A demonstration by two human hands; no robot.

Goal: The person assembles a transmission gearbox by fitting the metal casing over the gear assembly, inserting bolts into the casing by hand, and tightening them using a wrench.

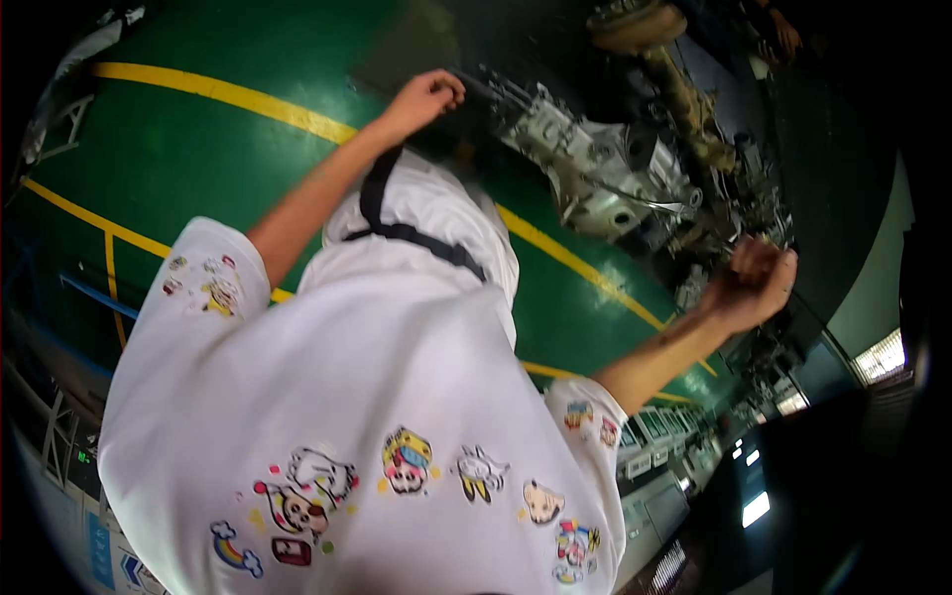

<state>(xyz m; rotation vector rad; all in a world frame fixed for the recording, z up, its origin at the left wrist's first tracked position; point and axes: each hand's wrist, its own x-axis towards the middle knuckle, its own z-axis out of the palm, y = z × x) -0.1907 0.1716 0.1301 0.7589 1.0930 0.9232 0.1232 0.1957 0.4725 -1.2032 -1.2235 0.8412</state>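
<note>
My left hand [436,96] is held out past my waist, its fingers curled closed. Thin rods at the end of a grey cast-metal assembly [605,164] lie just beside those fingers; whether they touch cannot be made out. Farther right, my right hand [756,285] is raised with bent fingers pressed together, near the dark metal parts at the assembly's right end. Anything inside either hand is hidden. The assembly has holes, bosses and a slim dark rod or cable across it.
A long brownish metal part [694,114] lies behind the assembly, with a round piece [637,25] at its upper end. Yellow lines [238,94] mark the green floor [188,149]. Grey cabinets [654,446] stand at the lower right, and a blue bar [99,297] is at left.
</note>
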